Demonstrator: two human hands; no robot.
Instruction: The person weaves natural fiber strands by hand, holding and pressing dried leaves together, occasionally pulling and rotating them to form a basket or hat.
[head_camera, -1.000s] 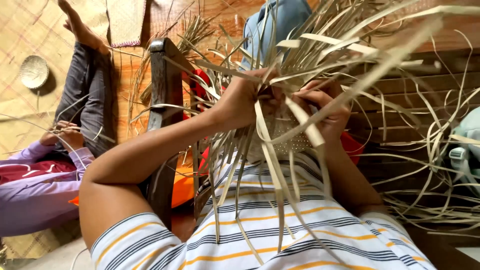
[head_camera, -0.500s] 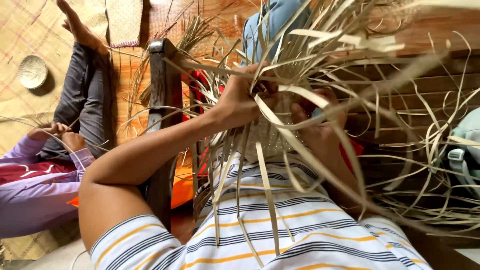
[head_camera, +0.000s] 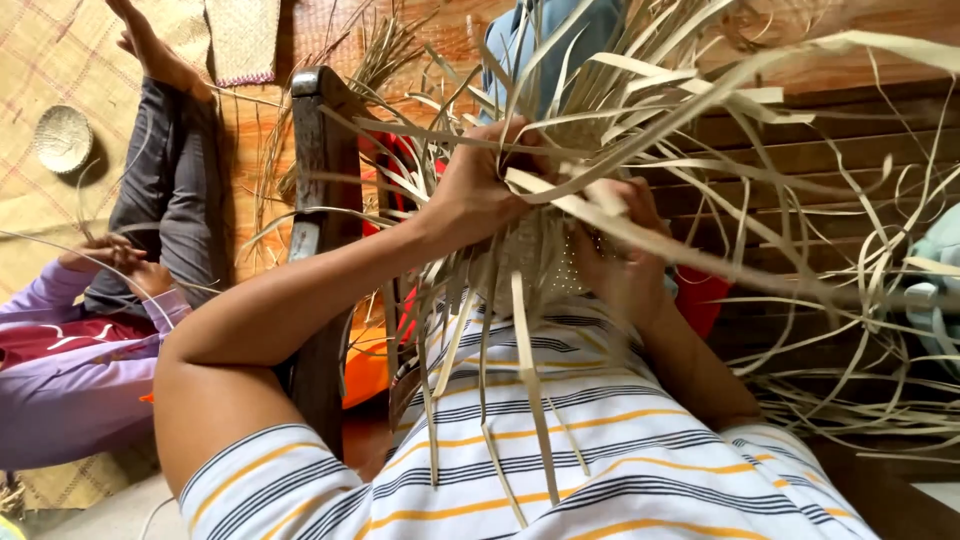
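A half-woven piece of pale flat strips (head_camera: 545, 265) is held against my chest, its loose ends fanning out in all directions. My left hand (head_camera: 478, 190) grips the top left of the woven part, fingers closed around a bunch of strips. On the right side my right hand (head_camera: 625, 250) holds the weave and pinches one long strip (head_camera: 720, 262) that runs off to the right. Other strips hang down over my striped shirt (head_camera: 560, 450).
Another person in a purple sleeve (head_camera: 60, 370) and grey trousers sits at left on a woven mat (head_camera: 50, 60), handling thin strips. A small round woven dish (head_camera: 62, 138) lies there. A dark wooden chair frame (head_camera: 322, 200) stands beside my left arm. Wooden slats (head_camera: 850, 150) lie at right.
My right hand has shifted up the weave and drawn a long strip across to the right. My left hand has kept its grip. The other person's hands moved slightly.
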